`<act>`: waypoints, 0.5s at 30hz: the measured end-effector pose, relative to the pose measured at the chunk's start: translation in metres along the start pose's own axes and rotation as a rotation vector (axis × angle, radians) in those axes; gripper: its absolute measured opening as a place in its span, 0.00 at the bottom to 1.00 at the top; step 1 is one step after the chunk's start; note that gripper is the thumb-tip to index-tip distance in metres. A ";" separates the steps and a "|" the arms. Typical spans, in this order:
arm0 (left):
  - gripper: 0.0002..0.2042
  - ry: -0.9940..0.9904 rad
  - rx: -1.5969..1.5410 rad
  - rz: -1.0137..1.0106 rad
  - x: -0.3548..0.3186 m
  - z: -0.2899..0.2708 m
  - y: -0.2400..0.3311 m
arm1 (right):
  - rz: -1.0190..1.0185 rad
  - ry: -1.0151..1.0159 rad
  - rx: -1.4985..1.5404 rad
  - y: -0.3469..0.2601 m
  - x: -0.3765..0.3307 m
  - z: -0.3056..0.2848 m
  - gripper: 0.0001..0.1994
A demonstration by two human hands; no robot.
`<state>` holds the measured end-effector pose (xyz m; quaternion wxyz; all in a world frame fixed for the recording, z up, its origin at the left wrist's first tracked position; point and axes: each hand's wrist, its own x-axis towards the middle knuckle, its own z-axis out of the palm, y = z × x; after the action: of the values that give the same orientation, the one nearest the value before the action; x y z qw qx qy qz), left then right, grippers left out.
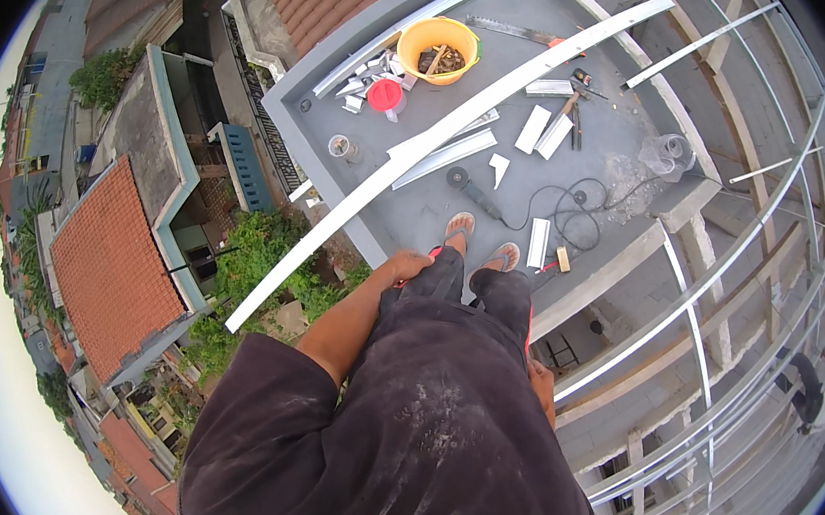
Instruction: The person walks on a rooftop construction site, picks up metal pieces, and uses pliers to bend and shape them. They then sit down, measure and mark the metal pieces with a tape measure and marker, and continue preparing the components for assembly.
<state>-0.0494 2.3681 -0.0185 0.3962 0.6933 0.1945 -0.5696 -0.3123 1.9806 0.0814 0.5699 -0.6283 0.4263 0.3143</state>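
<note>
Rooftop slab (418,199), grey concrete, is the largest thing I see below my feet, high over tiled roofs. One long pale metal channel (444,136) runs slantwise across it, from the far right corner down past the near left edge, where its end hangs over greenery. One orange bucket (438,46) stands at the far side, one red lid (384,94) beside it. I count roughly four short white offcuts near the middle, though the small scraps by the bucket are too jumbled to number. One angle grinder (473,192) lies with its black cord coiled to the right. My left hand (410,265) rests at my thigh, just beside the channel; I cannot tell whether its fingers are closed. My right hand (542,381) is mostly hidden behind my hip, its grip unreadable.
</note>
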 end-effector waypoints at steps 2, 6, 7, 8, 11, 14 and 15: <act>0.33 -0.084 0.060 0.072 0.015 0.013 -0.019 | 0.023 -0.024 -0.057 0.007 0.016 -0.020 0.17; 0.36 -0.100 -0.159 -0.034 -0.055 0.031 0.053 | 0.066 0.067 -0.061 -0.003 0.041 -0.061 0.17; 0.37 -0.095 -0.203 -0.038 -0.062 0.034 0.060 | 0.049 0.061 -0.042 -0.015 0.043 -0.070 0.18; 0.39 -0.083 -0.248 -0.052 -0.066 0.039 0.061 | 0.037 0.045 -0.024 -0.026 0.044 -0.075 0.19; 0.44 0.136 -0.022 0.007 -0.041 0.068 0.039 | 0.006 0.032 -0.075 -0.039 0.065 -0.086 0.21; 0.46 0.190 0.230 0.059 -0.017 0.078 0.042 | -0.018 0.047 -0.091 -0.031 0.095 -0.086 0.21; 0.47 0.206 0.286 0.075 -0.008 0.077 0.040 | -0.015 0.055 -0.110 -0.031 0.103 -0.081 0.21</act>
<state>-0.0715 2.2856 -0.0005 0.2929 0.8040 0.1251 -0.5022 -0.2462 1.8820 0.0168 0.5247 -0.6704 0.4191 0.3156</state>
